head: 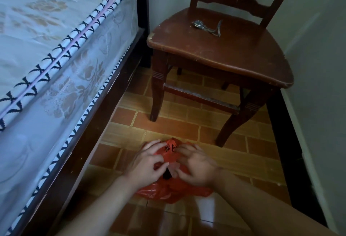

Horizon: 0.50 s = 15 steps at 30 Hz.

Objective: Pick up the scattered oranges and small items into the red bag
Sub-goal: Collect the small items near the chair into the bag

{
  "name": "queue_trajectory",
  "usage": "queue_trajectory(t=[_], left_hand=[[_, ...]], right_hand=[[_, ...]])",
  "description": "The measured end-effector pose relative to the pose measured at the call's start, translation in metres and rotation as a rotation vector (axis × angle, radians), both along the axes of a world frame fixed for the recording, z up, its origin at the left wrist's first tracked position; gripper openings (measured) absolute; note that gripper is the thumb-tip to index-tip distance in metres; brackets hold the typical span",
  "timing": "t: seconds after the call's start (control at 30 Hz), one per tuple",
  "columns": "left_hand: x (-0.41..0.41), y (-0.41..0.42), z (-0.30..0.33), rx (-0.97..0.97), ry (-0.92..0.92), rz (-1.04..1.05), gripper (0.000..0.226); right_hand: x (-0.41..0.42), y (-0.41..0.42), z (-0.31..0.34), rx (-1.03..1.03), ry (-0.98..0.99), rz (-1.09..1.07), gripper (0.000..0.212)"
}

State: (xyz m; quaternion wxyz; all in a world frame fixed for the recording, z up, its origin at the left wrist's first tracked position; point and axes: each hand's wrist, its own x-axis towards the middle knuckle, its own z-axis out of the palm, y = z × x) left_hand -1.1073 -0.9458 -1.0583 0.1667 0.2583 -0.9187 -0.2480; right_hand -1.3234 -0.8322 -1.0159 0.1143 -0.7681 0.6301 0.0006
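A red plastic bag [169, 191] with black print lies on the tiled floor between the bed and the chair. My left hand [148, 162] pinches the bag's plastic on its left side. My right hand [196, 164], slightly blurred, grips the plastic on the right side. Between the two hands a dark gap [167, 174] shows in the bag. No oranges are in sight; what the bag holds is hidden. A metal wristwatch [206, 27] lies on the chair seat.
A wooden chair [215, 52] stands just beyond the bag, against the wall at right. A mattress [56, 58] on a dark bed frame runs along the left. Brown floor tiles [131, 116] fill the narrow strip between them.
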Motion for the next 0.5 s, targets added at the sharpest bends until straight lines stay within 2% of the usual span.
queue_trajectory(t=[0.1,0.2,0.37,0.5], left_hand=[[-0.014,-0.025,0.032,-0.025,0.104,0.033,0.028],[-0.034,-0.059,0.079,-0.138,0.155,0.043,0.029],[-0.074,-0.107,0.167,-0.370,0.210,0.056,0.031],[-0.107,-0.128,0.217,-0.434,0.249,0.063,0.035]], right_hand=[[-0.010,-0.009,0.031,-0.128,-0.070,-0.099,0.042],[-0.022,-0.024,0.074,-0.295,-0.143,-0.188,0.037],[-0.046,-0.058,0.140,-0.535,-0.152,-0.209,0.032],[-0.066,-0.085,0.185,-0.640,-0.134,-0.210,0.030]])
